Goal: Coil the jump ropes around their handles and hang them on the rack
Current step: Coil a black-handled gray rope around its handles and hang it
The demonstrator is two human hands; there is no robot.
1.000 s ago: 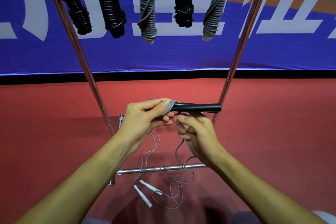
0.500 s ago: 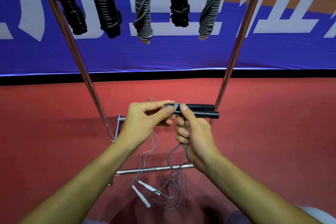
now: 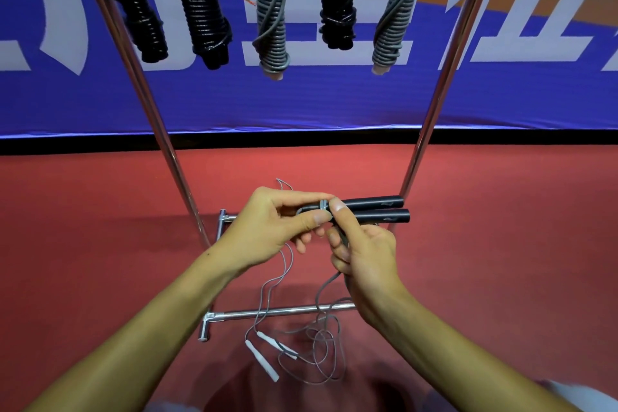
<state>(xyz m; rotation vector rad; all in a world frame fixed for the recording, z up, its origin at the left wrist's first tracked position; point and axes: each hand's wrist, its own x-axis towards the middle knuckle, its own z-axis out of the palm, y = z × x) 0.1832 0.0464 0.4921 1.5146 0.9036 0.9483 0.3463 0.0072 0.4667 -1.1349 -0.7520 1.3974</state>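
Observation:
Two black handles (image 3: 374, 209) lie side by side, pointing right, at mid frame. My left hand (image 3: 277, 227) grips their left ends, where a grey rope turn (image 3: 323, 205) crosses them. My right hand (image 3: 361, 247) pinches the grey rope (image 3: 326, 284) just below the handles, thumb tip against the wrap. The rope hangs down into a loose tangle (image 3: 321, 354) on the red floor. Several coiled ropes, black (image 3: 204, 10) and grey (image 3: 272, 23), hang from the rack above.
The rack's chrome uprights (image 3: 431, 117) slant either side of my hands, and its base bar (image 3: 277, 313) lies on the red floor. Another rope with white handles (image 3: 264, 359) lies by the tangle. A blue banner (image 3: 334, 100) backs the scene.
My right hand has risen toward the handles, bringing the grey rope up against their left ends. The two handles now lie together in clear view. The tangle on the floor has shifted slightly.

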